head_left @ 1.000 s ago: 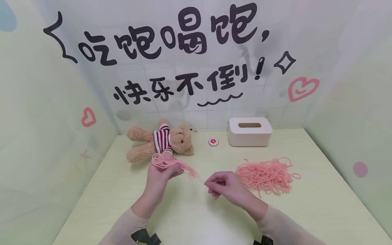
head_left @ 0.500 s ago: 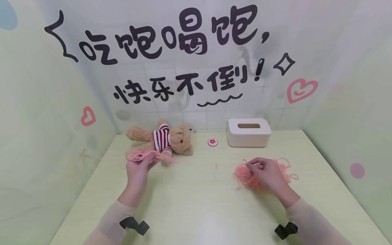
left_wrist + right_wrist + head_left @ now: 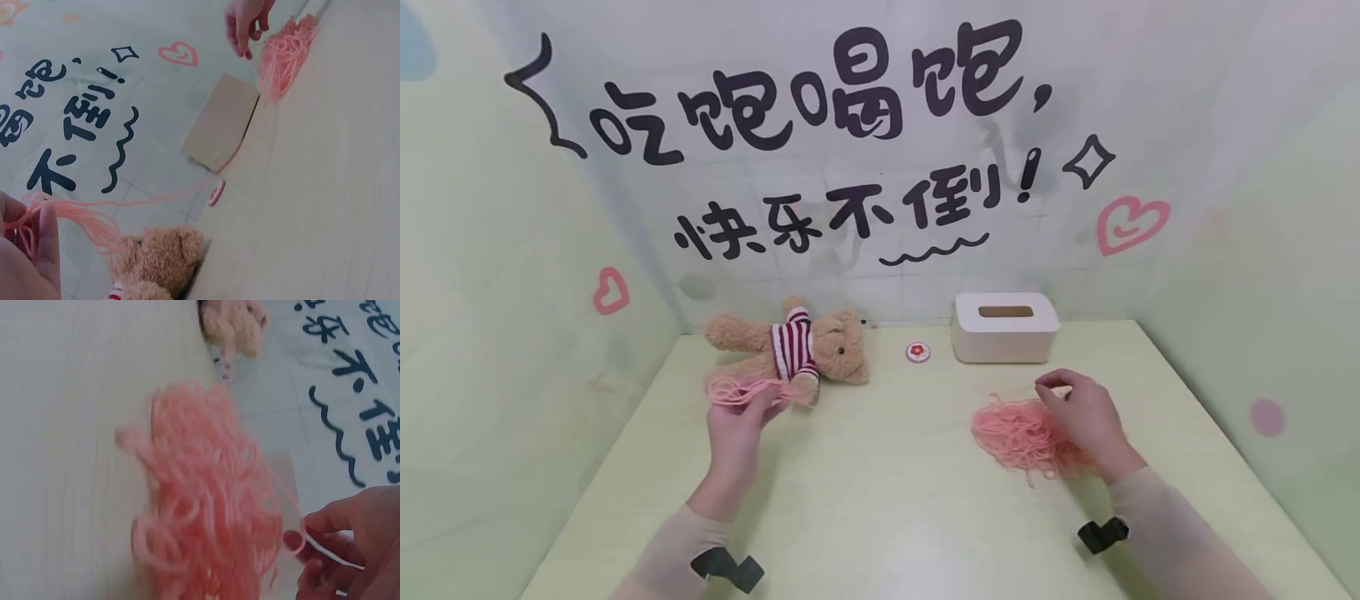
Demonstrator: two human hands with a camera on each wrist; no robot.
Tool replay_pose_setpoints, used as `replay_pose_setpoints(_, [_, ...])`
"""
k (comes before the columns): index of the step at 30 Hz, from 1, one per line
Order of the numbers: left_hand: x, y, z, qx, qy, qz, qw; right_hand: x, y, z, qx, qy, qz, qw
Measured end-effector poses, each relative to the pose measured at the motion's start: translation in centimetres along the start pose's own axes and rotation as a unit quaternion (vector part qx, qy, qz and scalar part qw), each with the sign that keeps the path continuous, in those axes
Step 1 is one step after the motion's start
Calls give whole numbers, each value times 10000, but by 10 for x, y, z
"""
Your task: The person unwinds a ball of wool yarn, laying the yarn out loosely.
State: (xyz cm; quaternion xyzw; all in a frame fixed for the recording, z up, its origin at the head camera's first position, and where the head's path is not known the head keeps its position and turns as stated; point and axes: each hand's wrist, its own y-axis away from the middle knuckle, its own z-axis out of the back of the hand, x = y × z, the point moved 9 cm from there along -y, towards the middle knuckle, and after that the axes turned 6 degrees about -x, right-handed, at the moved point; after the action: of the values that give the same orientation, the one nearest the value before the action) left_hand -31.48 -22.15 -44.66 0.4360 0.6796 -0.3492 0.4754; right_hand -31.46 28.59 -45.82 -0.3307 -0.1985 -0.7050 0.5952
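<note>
My left hand (image 3: 733, 442) holds a small bundle of pink yarn (image 3: 730, 391) between thumb and fingers, raised in front of the teddy bear (image 3: 838, 346). From that bundle, a loose strand trails off to the right in the left wrist view. Over on the right, my right hand (image 3: 1086, 417) is raised above a tangled pile of pink yarn (image 3: 1018, 433). Its thumb and forefinger pinch a thin yarn strand (image 3: 287, 489) that leads up from the pile. My right hand hides part of the pile in the head view.
A white tissue box (image 3: 1006, 337) stands at the back, behind the pile. To its left lies a round flower badge (image 3: 917, 352). The bear lies on its side at the back left of the pale table (image 3: 880, 500). Printed sheets wall the table's back and sides.
My hands have parted from near the table's middle. The left went left with its bundle; the right went over to the pile, then rose slightly and moved further right.
</note>
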Motion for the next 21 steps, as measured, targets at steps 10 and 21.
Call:
replay_pose_setpoints(10, [0,38,-59,1050,-175,181,9942,110,36,-66,1180,-1274,1195,9775])
replay_pose_setpoints(21, [-3,46,-73,1185,-119,271,9925,162,70,-170,2869,-2559,969,9181])
